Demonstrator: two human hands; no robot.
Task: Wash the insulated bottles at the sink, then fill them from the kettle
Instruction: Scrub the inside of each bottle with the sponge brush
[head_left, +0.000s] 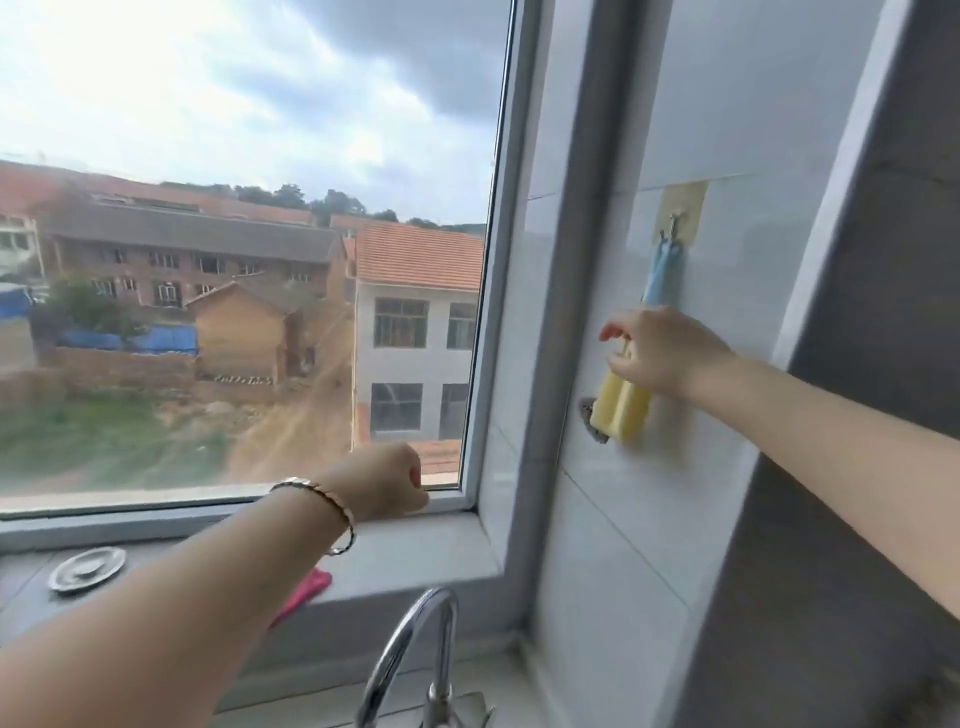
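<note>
No bottle, kettle or sink basin is in view; only the chrome tap (410, 654) shows at the bottom. My right hand (660, 353) reaches up to the tiled wall and grips a yellow sponge brush (623, 405) whose light blue handle (662, 275) hangs from a stick-on hook (678, 215). My left hand (387, 483), with a bracelet on the wrist, rests on the window sill by the frame corner, fingers curled under; nothing is visible in it.
A large window (249, 249) fills the left side, above a grey sill (405, 551). On the sill lie a round metal lid (87, 569) and a pink cloth (306, 590). A grey wall panel (857, 467) stands at the right.
</note>
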